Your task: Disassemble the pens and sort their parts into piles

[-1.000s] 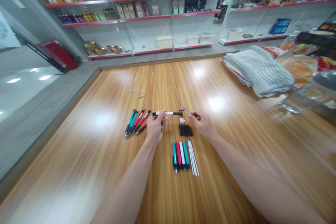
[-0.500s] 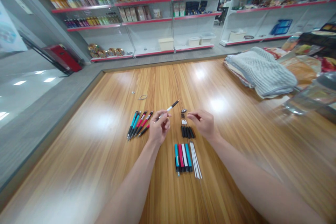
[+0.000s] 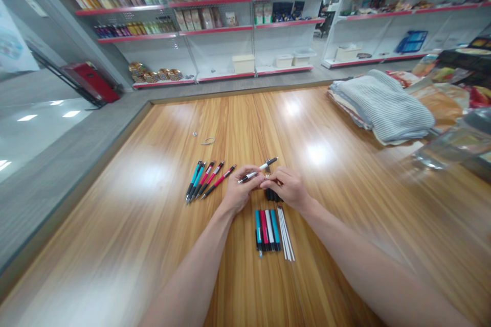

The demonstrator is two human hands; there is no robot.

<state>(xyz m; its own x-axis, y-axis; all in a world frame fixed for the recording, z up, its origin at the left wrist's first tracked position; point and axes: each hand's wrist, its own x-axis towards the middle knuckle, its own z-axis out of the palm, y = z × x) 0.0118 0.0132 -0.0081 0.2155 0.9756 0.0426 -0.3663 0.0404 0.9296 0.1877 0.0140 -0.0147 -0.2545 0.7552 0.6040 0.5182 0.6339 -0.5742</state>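
Observation:
My left hand (image 3: 240, 191) is closed round a white and black pen (image 3: 261, 167) that points up and to the right above the wooden table (image 3: 345, 184). My right hand (image 3: 288, 186) is closed in a pinch touching the pen's middle, over a row of small black parts (image 3: 273, 195). Left of my hands lie several assembled teal and red pens (image 3: 205, 180). Near me lie several coloured pen barrels (image 3: 266, 227) and thin white refills (image 3: 286, 232).
A stack of folded cloths (image 3: 383, 104) sits at the table's right side, with packaged goods (image 3: 452, 87) behind it. A small ring (image 3: 208, 140) lies farther back on the table. Shop shelves (image 3: 215, 25) line the far wall. A red box (image 3: 92, 82) stands on the floor at left.
My left hand swung the pen from level to tilted, then lowered it. My right hand moved left and closed onto the pen. One more red pen now lies with the assembled group.

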